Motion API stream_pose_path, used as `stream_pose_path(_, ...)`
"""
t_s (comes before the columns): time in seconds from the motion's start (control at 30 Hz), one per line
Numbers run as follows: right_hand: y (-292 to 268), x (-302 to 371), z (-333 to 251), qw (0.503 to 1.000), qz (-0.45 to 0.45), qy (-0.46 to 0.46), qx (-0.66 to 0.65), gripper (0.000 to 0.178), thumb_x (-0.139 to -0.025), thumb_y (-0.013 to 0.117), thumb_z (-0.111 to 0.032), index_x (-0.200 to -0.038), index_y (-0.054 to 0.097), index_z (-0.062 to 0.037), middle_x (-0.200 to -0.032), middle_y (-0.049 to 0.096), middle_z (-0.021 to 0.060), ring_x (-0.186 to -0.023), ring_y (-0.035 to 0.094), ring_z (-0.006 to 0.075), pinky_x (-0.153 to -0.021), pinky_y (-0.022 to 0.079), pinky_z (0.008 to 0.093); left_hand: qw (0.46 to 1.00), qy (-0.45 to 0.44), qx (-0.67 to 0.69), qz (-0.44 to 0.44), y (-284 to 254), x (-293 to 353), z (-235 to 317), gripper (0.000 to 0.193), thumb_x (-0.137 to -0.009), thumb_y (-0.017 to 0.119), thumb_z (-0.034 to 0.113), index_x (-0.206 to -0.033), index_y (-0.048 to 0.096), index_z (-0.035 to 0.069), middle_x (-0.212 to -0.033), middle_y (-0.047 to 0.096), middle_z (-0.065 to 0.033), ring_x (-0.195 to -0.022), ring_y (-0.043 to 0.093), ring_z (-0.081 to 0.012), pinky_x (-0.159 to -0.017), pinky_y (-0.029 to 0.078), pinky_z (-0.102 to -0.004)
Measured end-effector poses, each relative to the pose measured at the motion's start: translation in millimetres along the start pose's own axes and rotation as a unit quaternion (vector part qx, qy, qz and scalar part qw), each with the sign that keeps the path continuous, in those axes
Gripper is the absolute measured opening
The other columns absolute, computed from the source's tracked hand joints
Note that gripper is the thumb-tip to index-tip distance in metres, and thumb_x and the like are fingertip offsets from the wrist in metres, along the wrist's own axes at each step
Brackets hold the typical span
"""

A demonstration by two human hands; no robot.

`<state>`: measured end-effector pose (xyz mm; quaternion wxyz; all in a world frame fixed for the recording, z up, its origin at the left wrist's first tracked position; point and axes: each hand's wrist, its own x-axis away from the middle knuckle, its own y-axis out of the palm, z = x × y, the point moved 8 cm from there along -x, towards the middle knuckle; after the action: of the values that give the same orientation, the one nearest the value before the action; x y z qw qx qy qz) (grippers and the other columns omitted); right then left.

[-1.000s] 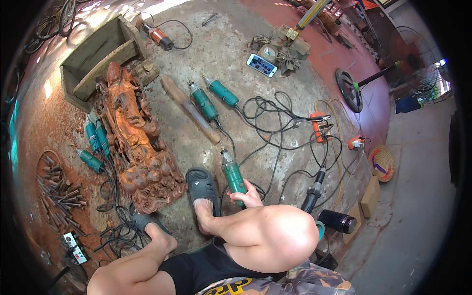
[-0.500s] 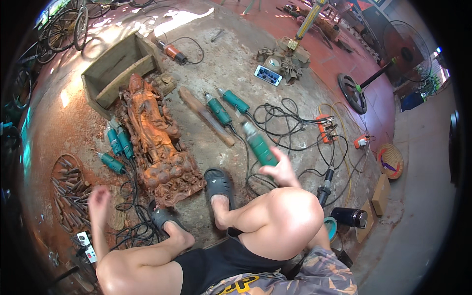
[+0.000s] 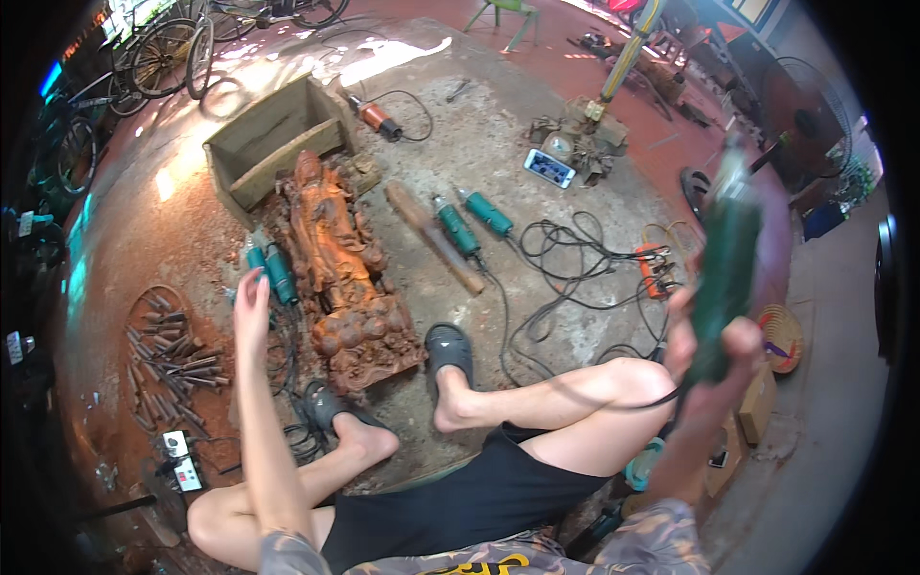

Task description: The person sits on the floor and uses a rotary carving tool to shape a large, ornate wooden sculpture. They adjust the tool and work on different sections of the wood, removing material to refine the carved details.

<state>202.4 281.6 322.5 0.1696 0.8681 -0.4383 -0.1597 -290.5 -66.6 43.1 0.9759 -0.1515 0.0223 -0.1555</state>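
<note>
My right hand (image 3: 742, 347) is wrapped round the body of a green die grinder (image 3: 725, 254), raised high at the right with its blurred metal tip up and its cord trailing below. My left hand (image 3: 251, 305) reaches forward beside the carving, fingers stretched out, with nothing visible in them. Close by its fingertips lie green die grinders (image 3: 280, 275) along the carving's left side; the hand partly hides one of them. Between my feet and a wooden box lies a reddish-brown carved wooden figure (image 3: 331, 240) on its back.
A wooden box (image 3: 230, 158) stands behind the figure. Right of it lie a wooden bar (image 3: 433, 237), two more green grinders (image 3: 460, 230), tangled black cords (image 3: 565, 249) and an orange socket block (image 3: 655, 271). Loose carving bits (image 3: 172, 355) and a white power strip (image 3: 180, 460) are at left.
My right hand has lifted the die grinder up and to the right, closer to the camera. My left hand has moved forward and right toward the grinders beside the figure. The view has shifted.
</note>
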Motion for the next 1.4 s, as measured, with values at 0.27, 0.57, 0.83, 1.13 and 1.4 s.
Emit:
stream_pose_path(0.27, 19.2, 127.0, 228.7, 0.925, -0.001, 0.354, -0.140, 0.061, -0.081, 0.072, -0.009, -0.138, 0.053, 0.0023, -0.104, 0.071, 0.0176, -0.082, 0.072, 0.0239, -0.076, 0.061, 0.0352, 0.960, -0.253, 0.088, 0.084, 59.7, 120.1, -144.0, 0.081, -0.105, 0.046, 0.068, -0.156, 0.043, 0.005, -0.162, 0.044, -0.0164, -0.148, 0.042, -0.0303, -0.121, 0.032, -0.0435)
stream_pose_path(0.57, 30.4, 124.3, 280.4, 0.912, -0.102, 0.384, -0.103, 0.069, -0.079, 0.075, 0.008, -0.144, 0.052, -0.0025, -0.128, 0.067, 0.0142, -0.109, 0.070, 0.0220, -0.094, 0.058, 0.0346, 0.961, -0.238, 0.011, 0.140, 83.8, 123.0, -90.2, 0.094, -0.098, 0.049, 0.077, -0.163, 0.033, 0.010, -0.166, 0.037, -0.0200, -0.150, 0.040, -0.0392, -0.120, 0.034, -0.0493)
stream_pose_path(0.83, 37.2, 130.4, 306.8, 0.905, -0.070, 0.414, -0.062, 0.066, -0.081, 0.071, 0.008, -0.143, 0.050, -0.0044, -0.128, 0.067, 0.0130, -0.106, 0.070, 0.0215, -0.088, 0.059, 0.0340, 0.974, -0.192, -0.059, 0.101, 108.5, 121.5, -75.7, 0.092, -0.095, 0.065, 0.067, -0.161, 0.036, 0.009, -0.160, 0.045, -0.0227, -0.147, 0.043, -0.0399, -0.118, 0.036, -0.0494)
stream_pose_path(1.13, 58.3, 126.8, 299.1, 0.913, -0.116, 0.389, -0.046, 0.069, -0.077, 0.075, 0.007, -0.142, 0.054, -0.0020, -0.125, 0.068, 0.0132, -0.102, 0.070, 0.0188, -0.088, 0.057, 0.0322, 0.985, -0.123, -0.033, 0.114, 99.7, 117.1, -97.3, 0.083, -0.099, 0.063, 0.061, -0.156, 0.043, 0.005, -0.156, 0.047, -0.0249, -0.144, 0.045, -0.0382, -0.117, 0.036, -0.0459)
stream_pose_path(1.4, 50.5, 139.5, 304.0, 0.910, -0.116, 0.394, -0.055, 0.078, -0.081, 0.074, 0.009, -0.152, 0.044, -0.0037, -0.130, 0.067, 0.0142, -0.101, 0.069, 0.0171, -0.087, 0.057, 0.0299, 0.983, -0.144, 0.049, 0.099, 79.0, 114.6, -141.1, 0.077, -0.100, 0.065, 0.057, -0.154, 0.048, 0.005, -0.148, 0.057, -0.0202, -0.136, 0.054, -0.0293, -0.114, 0.040, -0.0407)
